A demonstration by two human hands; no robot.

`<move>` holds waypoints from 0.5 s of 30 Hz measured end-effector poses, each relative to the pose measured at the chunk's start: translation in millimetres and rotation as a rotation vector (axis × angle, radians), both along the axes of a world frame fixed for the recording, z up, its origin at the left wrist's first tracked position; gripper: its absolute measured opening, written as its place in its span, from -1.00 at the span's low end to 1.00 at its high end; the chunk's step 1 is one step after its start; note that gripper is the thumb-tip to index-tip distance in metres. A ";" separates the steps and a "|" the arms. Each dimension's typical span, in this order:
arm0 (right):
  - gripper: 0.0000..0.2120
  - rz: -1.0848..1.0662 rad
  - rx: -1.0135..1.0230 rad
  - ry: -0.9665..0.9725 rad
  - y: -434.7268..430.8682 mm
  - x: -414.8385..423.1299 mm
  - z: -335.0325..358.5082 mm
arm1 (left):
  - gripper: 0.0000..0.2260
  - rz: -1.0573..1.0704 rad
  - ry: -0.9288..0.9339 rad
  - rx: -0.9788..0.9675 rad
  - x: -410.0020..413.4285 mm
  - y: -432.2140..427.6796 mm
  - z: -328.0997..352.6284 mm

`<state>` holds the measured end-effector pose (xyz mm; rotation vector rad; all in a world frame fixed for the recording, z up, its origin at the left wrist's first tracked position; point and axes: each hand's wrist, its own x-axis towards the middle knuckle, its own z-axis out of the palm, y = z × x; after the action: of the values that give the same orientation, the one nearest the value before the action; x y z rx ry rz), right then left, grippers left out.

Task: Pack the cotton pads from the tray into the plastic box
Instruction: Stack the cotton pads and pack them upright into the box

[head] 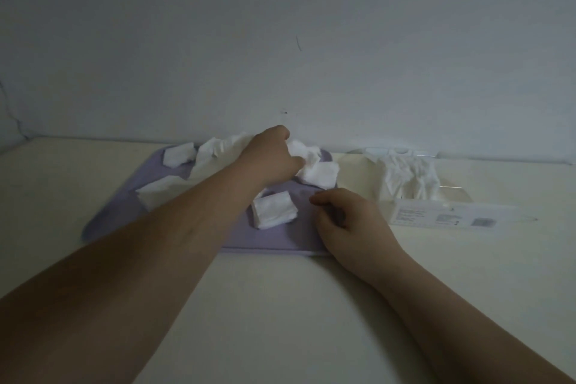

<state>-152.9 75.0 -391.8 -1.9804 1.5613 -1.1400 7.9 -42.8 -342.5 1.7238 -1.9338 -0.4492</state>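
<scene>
Pads (274, 209) scattered on tray (109, 221) beside box (442, 215).
Left hand (271, 153) gripping pads at far edge; right hand (349, 218) loosely curled, empty, on tray.

Left hand (271, 153) outstretched, curled — right hand (346, 218) relaxed

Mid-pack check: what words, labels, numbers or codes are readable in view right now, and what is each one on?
The white label on the front of the plastic box: several lines of small print, too blurred to read.
The square code on that label: looks like a QR code, too small to make out.
On the tray and the cotton pads: no writing visible.
</scene>
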 end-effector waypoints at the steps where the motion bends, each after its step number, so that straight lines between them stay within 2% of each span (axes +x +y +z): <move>1: -0.81 -0.001 0.011 -0.004 -0.9 -0.7 -0.8 | -0.56 -0.001 0.032 0.017 2.3 1.1 -1.8; 4: -0.76 -0.026 0.034 -0.031 -3.8 -2.8 0.4 | -0.70 -0.036 0.181 0.038 12.3 16.7 -0.9; 6: -0.74 -0.035 0.008 -0.131 -4.9 -3.7 0.7 | -0.74 -0.046 0.241 -0.017 20.1 36.6 3.4; 9: -0.44 0.012 0.015 -0.333 -3.3 -2.3 0.7 | -0.76 -0.115 0.366 -0.077 33.3 67.3 0.4; 11: -0.29 0.073 0.035 -0.413 -1.3 1.5 1.9 | -0.74 -0.239 0.485 0.000 42.9 82.6 -9.4; 13: -0.30 0.127 0.044 -0.397 -0.2 2.9 2.2 | -0.73 -0.331 0.563 0.066 49.3 93.1 -19.3; 15: -0.48 0.142 0.016 -0.327 0.8 3.5 2.5 | -0.66 -0.362 0.553 0.054 52.2 96.0 -26.3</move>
<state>-149.4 75.8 -389.3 -1.7550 1.2402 -1.3100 60.1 53.2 -368.9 1.1081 -1.8132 -0.9984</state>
